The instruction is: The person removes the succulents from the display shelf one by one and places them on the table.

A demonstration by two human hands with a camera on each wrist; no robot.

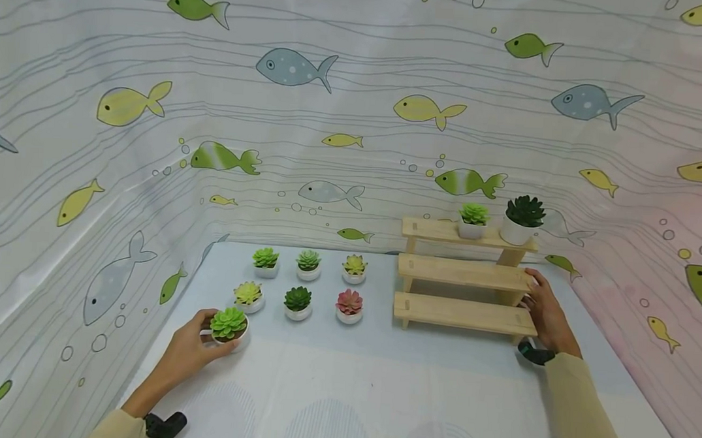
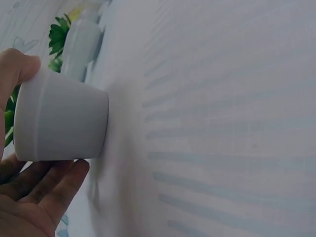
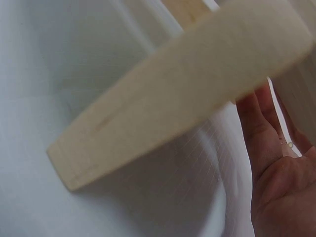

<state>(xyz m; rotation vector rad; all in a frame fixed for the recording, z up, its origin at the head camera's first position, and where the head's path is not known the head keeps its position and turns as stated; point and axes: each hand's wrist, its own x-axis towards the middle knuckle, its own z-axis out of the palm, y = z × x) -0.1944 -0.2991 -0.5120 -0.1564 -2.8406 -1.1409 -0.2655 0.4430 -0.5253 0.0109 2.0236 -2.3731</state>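
On the left, my left hand (image 1: 189, 349) grips a bright green potted succulent (image 1: 228, 326), thumb on one side of its round white pot and fingers on the other. The left wrist view shows the pot (image 2: 66, 118) upright relative to the table, its base at or just above the surface; contact is unclear. My right hand (image 1: 549, 316) holds the right end of a three-tier wooden plant stand (image 1: 457, 272) at the middle step. In the right wrist view a wooden leg (image 3: 163, 94) partly hides the fingers (image 3: 254, 118).
Several small succulents, including a pink one (image 1: 349, 305) and a dark green one (image 1: 297, 303), stand in two rows on the pale table (image 1: 373, 383). On the stand's top step are a light green succulent (image 1: 473, 219) and a larger dark one (image 1: 521, 218). Fish-print sheeting (image 1: 355, 121) surrounds the table.
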